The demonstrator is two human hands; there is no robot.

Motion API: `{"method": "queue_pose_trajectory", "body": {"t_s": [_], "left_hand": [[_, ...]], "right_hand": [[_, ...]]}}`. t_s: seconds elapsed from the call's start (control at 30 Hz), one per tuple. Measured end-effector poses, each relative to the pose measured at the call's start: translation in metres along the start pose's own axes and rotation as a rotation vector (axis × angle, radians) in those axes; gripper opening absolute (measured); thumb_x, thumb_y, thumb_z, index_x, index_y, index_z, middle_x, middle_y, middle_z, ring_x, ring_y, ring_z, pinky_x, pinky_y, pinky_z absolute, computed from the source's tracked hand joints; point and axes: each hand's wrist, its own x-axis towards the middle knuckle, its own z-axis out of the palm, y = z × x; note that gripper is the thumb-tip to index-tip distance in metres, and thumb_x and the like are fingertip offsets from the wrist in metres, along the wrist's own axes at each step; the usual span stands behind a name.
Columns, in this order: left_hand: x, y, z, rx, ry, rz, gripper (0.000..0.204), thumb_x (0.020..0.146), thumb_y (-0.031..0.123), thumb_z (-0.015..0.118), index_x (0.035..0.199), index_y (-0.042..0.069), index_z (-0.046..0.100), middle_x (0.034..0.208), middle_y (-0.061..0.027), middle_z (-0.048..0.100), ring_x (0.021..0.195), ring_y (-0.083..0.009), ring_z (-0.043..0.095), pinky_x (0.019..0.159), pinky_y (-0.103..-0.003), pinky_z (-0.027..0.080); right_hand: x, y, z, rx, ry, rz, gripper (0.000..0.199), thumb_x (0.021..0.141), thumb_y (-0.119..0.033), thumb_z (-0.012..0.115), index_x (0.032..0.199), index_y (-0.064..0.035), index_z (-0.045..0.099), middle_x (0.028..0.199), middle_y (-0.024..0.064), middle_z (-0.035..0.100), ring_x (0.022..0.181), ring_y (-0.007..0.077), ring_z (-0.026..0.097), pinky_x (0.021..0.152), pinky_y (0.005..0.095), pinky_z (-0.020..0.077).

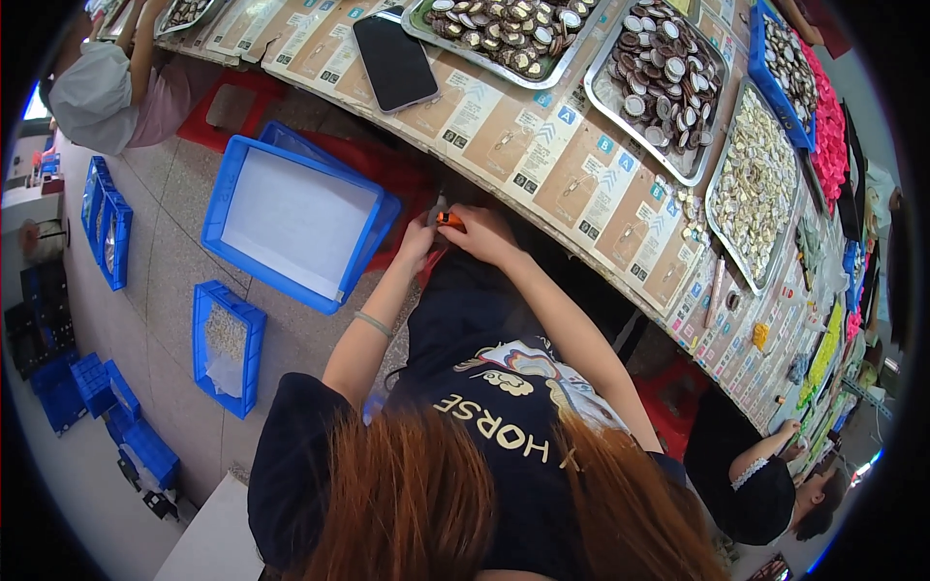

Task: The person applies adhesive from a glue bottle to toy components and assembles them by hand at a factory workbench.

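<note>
Both hands meet in front of my lap, just below the table's near edge. My right hand (481,233) is closed on a small orange object (450,221) with a dark mark; its kind is hard to tell. Close against it, my left hand (417,242) is closed too, and a blurred pale grey piece (439,205) sticks up by its fingers. What the left fingers grip is mostly hidden. Left of my hands, a blue plastic tray (219,242) with a white-lined bottom rests on a second blue tray (386,225).
The cardboard-covered table (542,179) holds a black phone (395,63) and metal trays (690,176) of small round brown and silver pieces. A blue tray (255,363) with pale pieces sits on the floor. Red stools (208,121) stand under the table; other people sit nearby.
</note>
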Motion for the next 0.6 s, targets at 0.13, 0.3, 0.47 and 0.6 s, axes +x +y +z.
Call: {"method": "queue_pose_trajectory", "body": {"t_s": [0.13,0.3,0.47,0.6], "left_hand": [[-0.004,-0.001,0.005,-0.036,0.040,-0.037,0.031,0.080,0.005,0.040,0.111,0.005,0.044,0.092,-0.0078,0.055,0.077,-0.0174,0.056,0.065,-0.030,0.048],[0.006,-0.003,0.027,0.015,-0.041,-0.020,0.032,0.080,0.005,0.041,0.111,0.005,0.044,0.092,-0.0080,0.055,0.080,-0.0181,0.056,0.068,-0.030,0.047],[0.024,-0.055,0.025,-0.267,-0.032,0.023,0.036,0.073,0.000,0.047,0.108,0.004,0.045,0.095,-0.0080,0.053,0.082,-0.0184,0.055,0.068,-0.029,0.047],[-0.020,-0.068,0.104,0.023,-0.414,-0.102,0.036,0.072,0.000,0.048,0.108,0.004,0.045,0.094,-0.0078,0.053,0.081,-0.0181,0.054,0.067,-0.028,0.046]], "right_hand": [[-0.002,0.003,0.001,0.057,0.017,-0.024,0.029,0.073,-0.030,0.056,0.078,-0.0025,0.052,0.078,0.0163,0.057,0.073,0.0326,0.056,0.062,0.0390,0.0435],[-0.014,0.018,-0.020,-0.015,0.038,0.010,0.026,0.074,-0.028,0.055,0.083,-0.0029,0.054,0.082,0.0150,0.059,0.075,0.0289,0.058,0.065,0.0360,0.0447],[-0.042,0.019,-0.029,0.399,-0.057,-0.171,0.018,0.073,-0.012,0.050,0.086,-0.0028,0.058,0.080,0.0126,0.059,0.073,0.0225,0.057,0.068,0.0305,0.0454],[-0.121,0.001,-0.071,0.202,0.251,-0.110,0.017,0.071,-0.011,0.050,0.085,-0.0066,0.056,0.076,0.0121,0.056,0.075,0.0290,0.054,0.066,0.0381,0.0428]]}}
